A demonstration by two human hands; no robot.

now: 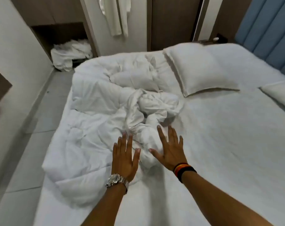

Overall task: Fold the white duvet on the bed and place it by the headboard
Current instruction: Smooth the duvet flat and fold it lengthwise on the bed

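The white duvet lies crumpled over the left half of the bed, bunched and twisted toward the middle. The blue padded headboard stands at the far right. My left hand, with a silver watch on the wrist, hovers flat with fingers spread over the near folds of the duvet. My right hand, wearing dark wristbands, is also spread open, just right of the twisted bundle. Neither hand grips any cloth.
A white pillow lies near the headboard, and a second pillow shows at the right edge. A pile of white linen sits in a niche on the floor at the back left. White cloth hangs on the wardrobe. Grey tiled floor runs along the bed's left side.
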